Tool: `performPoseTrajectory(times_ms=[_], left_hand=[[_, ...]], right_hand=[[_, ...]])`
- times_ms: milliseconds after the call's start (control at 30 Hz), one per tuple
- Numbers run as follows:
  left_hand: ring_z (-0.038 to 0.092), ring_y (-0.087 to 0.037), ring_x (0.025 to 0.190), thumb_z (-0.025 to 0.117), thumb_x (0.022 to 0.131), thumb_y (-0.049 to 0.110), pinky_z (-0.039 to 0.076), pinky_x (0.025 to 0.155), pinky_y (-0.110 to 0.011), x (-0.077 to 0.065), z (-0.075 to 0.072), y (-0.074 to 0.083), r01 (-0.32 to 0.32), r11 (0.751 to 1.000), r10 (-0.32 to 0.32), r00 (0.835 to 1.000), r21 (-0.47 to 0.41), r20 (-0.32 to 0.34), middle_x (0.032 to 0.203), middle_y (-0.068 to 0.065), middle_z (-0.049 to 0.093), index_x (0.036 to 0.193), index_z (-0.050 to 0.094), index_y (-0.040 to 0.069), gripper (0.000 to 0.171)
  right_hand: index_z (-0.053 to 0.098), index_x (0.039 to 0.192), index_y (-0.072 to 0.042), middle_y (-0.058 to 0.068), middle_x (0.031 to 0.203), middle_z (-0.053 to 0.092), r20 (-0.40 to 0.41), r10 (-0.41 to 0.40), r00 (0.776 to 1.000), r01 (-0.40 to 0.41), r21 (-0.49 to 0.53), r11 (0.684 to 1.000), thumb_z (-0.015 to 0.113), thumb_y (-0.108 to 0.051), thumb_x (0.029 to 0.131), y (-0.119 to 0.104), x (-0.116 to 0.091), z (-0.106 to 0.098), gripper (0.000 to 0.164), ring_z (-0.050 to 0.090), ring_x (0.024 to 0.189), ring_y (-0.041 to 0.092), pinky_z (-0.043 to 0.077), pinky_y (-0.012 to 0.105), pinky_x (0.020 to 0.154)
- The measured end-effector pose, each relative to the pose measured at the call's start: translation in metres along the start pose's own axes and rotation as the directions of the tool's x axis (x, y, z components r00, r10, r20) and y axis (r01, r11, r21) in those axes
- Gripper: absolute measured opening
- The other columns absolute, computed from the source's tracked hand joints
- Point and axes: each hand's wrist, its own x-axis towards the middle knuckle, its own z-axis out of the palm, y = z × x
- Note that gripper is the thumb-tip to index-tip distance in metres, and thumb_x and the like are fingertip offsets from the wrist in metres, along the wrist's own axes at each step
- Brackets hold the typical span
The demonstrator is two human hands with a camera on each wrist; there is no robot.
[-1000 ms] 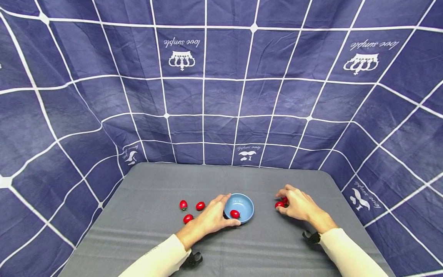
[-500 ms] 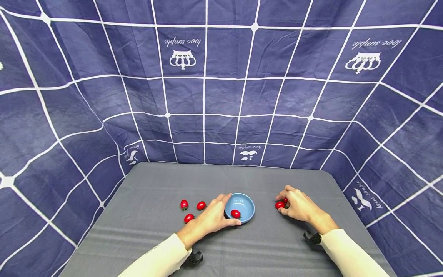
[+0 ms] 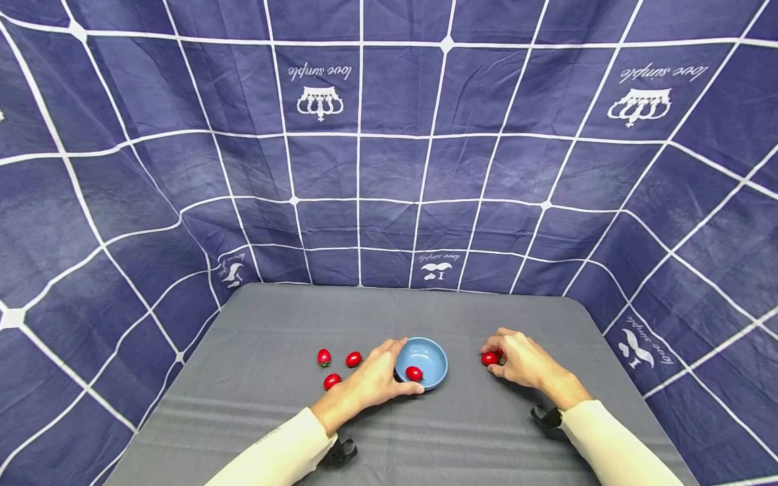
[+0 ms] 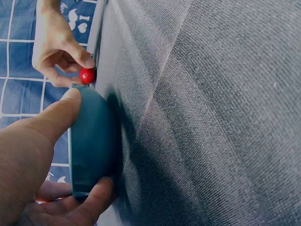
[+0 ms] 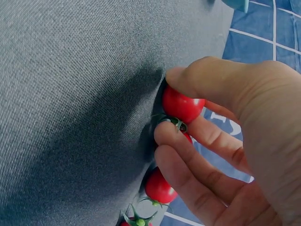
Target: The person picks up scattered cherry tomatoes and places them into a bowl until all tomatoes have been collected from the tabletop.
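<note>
My left hand point(image 3: 378, 379) grips the side of a small blue bowl point(image 3: 433, 359), thumb on the near rim and fingers round the far side. One red cherry tomato point(image 3: 414, 373) lies inside that bowl. To the right, my right hand point(image 3: 524, 361) pinches another cherry tomato point(image 5: 182, 106) between thumb and index finger, low over the grey cloth. Its green stem faces the curled middle fingers in the right wrist view. Behind those fingers a further tomato is mostly hidden, and below them sits a cherry tomato point(image 5: 160, 186) with a second tomato point(image 5: 136, 222) cut off by the frame.
Left of the bowl, three cherry tomatoes lie loose: one tomato point(image 3: 324, 357) at the back, one tomato point(image 3: 353, 359) beside my left hand, one tomato point(image 3: 331, 382) near the forearm. A grey cloth point(image 3: 267, 398) covers the table. Blue checked curtains point(image 3: 389, 169) enclose the back and sides.
My right hand has shifted slightly left, its fingers drawing in on the tomato, which has moved a little with it. My left hand and the bowl stay in place.
</note>
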Motion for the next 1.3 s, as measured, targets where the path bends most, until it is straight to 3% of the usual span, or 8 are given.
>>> performPoseTrajectory(times_ms=[367, 1300], left_hand=[[0.073, -0.045, 0.135, 0.105, 0.086, 0.045, 0.061, 0.12, -0.057, -0.002, -0.001, 0.002, 0.013, 1.0, -0.013, 1.0, 0.005, -0.001, 0.153, -0.022, 0.071, 0.164, 0.057, -0.006, 0.105], [0.074, -0.043, 0.137, 0.105, 0.086, 0.046, 0.062, 0.12, -0.055, -0.002, -0.001, 0.0, -0.014, 1.0, 0.014, 1.0, 0.003, -0.009, 0.154, -0.023, 0.071, 0.163, 0.057, -0.009, 0.106]], right_hand=[[0.087, 0.109, -0.016, -0.007, 0.102, 0.077, -0.024, -0.05, 0.998, 0.05, -0.005, 0.999, 0.099, -0.008, 0.083, -0.004, 0.002, 0.003, 0.03, 0.078, 0.09, 0.015, 0.067, 0.036, 0.08], [0.083, 0.103, -0.023, -0.011, 0.095, 0.074, -0.044, 0.022, 0.999, -0.023, -0.012, 1.0, 0.095, -0.012, 0.087, -0.019, 0.018, -0.009, 0.022, 0.06, 0.076, -0.007, 0.055, 0.026, 0.069]])
